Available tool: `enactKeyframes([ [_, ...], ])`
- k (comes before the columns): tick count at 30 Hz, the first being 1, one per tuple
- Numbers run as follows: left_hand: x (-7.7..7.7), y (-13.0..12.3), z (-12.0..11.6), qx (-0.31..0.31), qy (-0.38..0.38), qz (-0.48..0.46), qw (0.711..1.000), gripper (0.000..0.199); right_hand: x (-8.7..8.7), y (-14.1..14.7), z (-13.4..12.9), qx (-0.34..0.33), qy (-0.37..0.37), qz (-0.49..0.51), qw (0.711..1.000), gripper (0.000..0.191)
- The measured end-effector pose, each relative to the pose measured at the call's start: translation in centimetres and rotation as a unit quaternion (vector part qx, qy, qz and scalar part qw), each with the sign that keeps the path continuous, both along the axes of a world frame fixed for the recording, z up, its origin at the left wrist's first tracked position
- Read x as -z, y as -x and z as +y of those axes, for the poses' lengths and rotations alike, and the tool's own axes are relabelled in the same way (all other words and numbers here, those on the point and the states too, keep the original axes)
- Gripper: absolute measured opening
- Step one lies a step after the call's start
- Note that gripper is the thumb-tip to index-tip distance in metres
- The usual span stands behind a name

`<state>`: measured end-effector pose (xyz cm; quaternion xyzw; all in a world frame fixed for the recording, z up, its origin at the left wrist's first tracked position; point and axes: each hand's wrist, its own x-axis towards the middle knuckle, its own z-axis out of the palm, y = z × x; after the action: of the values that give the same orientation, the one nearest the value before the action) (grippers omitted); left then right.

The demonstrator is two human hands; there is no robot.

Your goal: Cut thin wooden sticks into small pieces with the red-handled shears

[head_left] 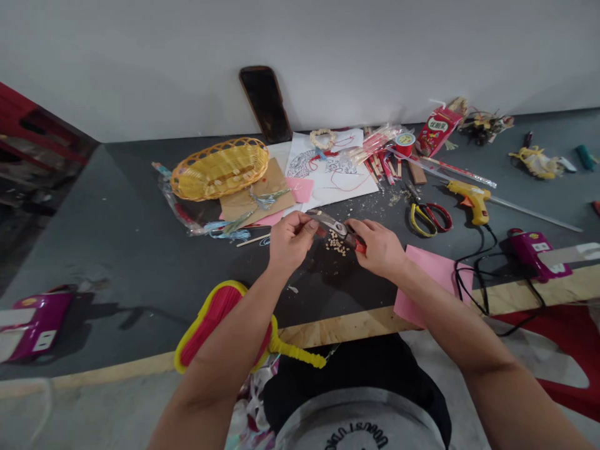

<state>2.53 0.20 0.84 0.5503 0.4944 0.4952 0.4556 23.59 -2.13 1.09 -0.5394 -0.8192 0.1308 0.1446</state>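
The pliers are inside the right hand, just above the table, their jaws pointing toward the left hand. The right grip is closed around the handles. The left grip is pinched, thumb against fingers, at the tip of the jaws; whether a piece sits between the fingertips cannot be told.

Directly below the pliers lies a loose heap of small pale bits, chip-like in shape. The pliers have grey metal jaws, a round pivot and red on the handles. The table top is dark, smooth and matt, with a pale wood edge.

Both forearms are bare and reach forward from the near side, converging at the pliers; the right wrist is nearly straight and the left hand's back is turned upward.

Right of the hands lie scissors with one yellow and one red handle, and a yellow glue gun. Beyond and to the left stands a yellow woven basket, oval, with a looped rim.
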Motion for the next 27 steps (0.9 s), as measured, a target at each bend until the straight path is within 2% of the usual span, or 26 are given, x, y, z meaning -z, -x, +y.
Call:
enactKeyframes([
  [4, 0.26, -0.09, 0.02, -0.004, -0.007, 0.001, 1.0, 0.031, -0.09, 0.17, -0.14, 0.02, 0.0, -0.016, 1.0, 0.055],
  [9, -0.08, -0.28, 0.02, -0.019, -0.032, 0.02, 0.999, 0.027, 0.12, 0.15, 0.17, 0.009, -0.018, -0.018, 1.0, 0.06],
  [19, 0.37, 0.08, 0.09, 0.041, -0.008, 0.002, 0.999, 0.032, -0.1, -0.25, 0.37, -0.002, -0.015, -0.047, 0.999, 0.06],
  [27, 0.05, -0.21, 0.02, 0.037, 0.004, 0.008, 0.999, 0.03, 0.19, -0.38, 0.48, -0.005, -0.024, -0.022, 0.999, 0.063],
])
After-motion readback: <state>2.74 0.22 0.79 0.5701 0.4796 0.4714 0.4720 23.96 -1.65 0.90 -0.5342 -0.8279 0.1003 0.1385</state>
